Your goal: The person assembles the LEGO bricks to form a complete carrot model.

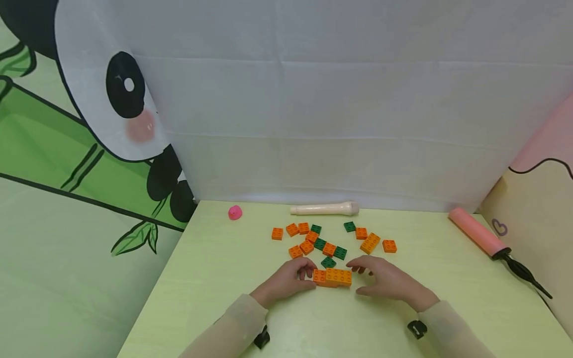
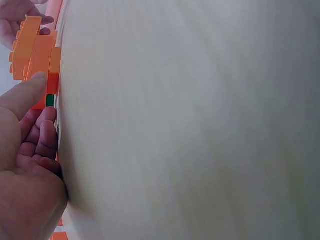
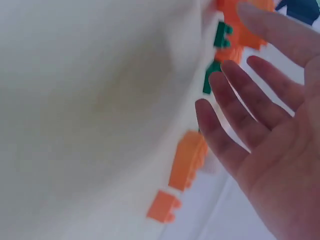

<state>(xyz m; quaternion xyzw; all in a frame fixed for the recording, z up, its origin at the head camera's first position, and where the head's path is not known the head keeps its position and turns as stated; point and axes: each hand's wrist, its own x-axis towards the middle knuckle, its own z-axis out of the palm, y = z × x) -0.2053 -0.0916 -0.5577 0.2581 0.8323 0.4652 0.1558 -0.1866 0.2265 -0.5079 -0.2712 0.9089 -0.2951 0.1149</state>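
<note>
Fingers of the left hand (image 1: 286, 283) pinched the 9 o'clock end of an orange brick block (image 1: 332, 277), thumb on the near side. The right hand (image 1: 388, 281) was released, its fingers spread at 3 o'clock, near the block but seemingly apart from it.

The block sat on the counter (image 1: 340, 323), between the hands. At least three bricks appeared joined in it, with a yellower brick (image 2: 27, 47) on the top level; that much was done. Judged by what lay around it, the building looked early. Loose orange bricks (image 1: 370, 243) and green bricks (image 1: 328, 262) were scattered from 10 to 2 o'clock of the block, none visibly attached to it. The nearest green one lay at 12 o'clock. No box or tray showed in any view; the pieces rested directly on the counter.

Farther out, a small pink object (image 1: 235, 213) stood at 10 o'clock, a pale rod (image 1: 324, 209) lay at 12, and a pink pump-like tool (image 1: 479, 233) lay between 2 and 3, before a hanging white cloth (image 1: 349, 99).
</note>
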